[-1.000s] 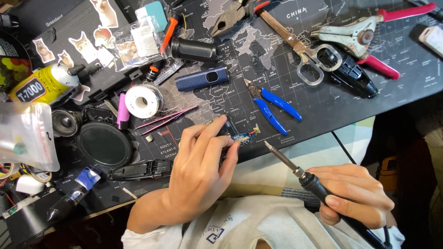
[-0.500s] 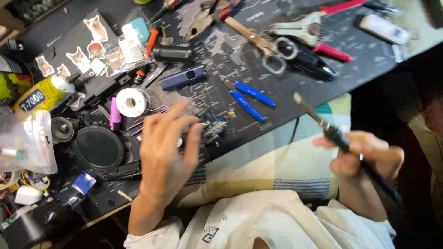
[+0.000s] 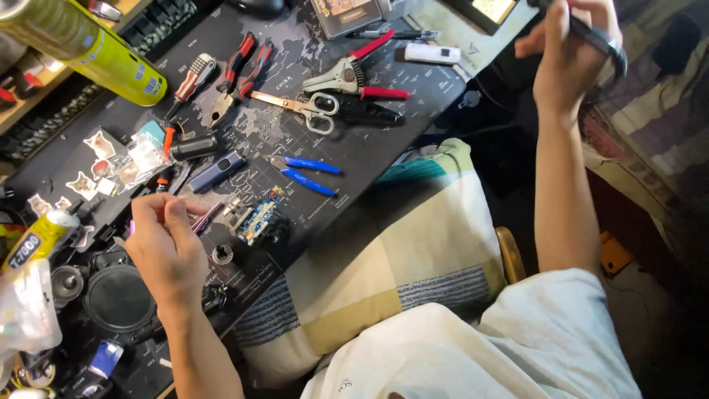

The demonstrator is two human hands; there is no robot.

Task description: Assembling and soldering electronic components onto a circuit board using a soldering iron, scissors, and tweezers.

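My left hand [image 3: 166,247] hovers low over the dark desk mat [image 3: 384,155], thumb and fingertips pinched together; whether anything thin sits between them is too small to tell. Just right of it lies a small blue circuit board [image 3: 258,218]. My right hand [image 3: 569,52] is raised at the top right, off the desk, closed around the black handle of a soldering iron [image 3: 602,44]; its tip is out of view.
Blue cutters [image 3: 306,174], scissors [image 3: 303,107], red-handled strippers [image 3: 354,77], pliers [image 3: 236,74] and a screwdriver [image 3: 193,74] lie on the mat. A yellow-green can [image 3: 96,52], a glue tube [image 3: 37,240] and a black round lid [image 3: 118,295] crowd the left. A checked cushion [image 3: 399,251] covers my lap.
My right hand swung the soldering iron up and away to the far right. My left hand lifted off the circuit board, moved left and pinched its fingers. The view shifted right.
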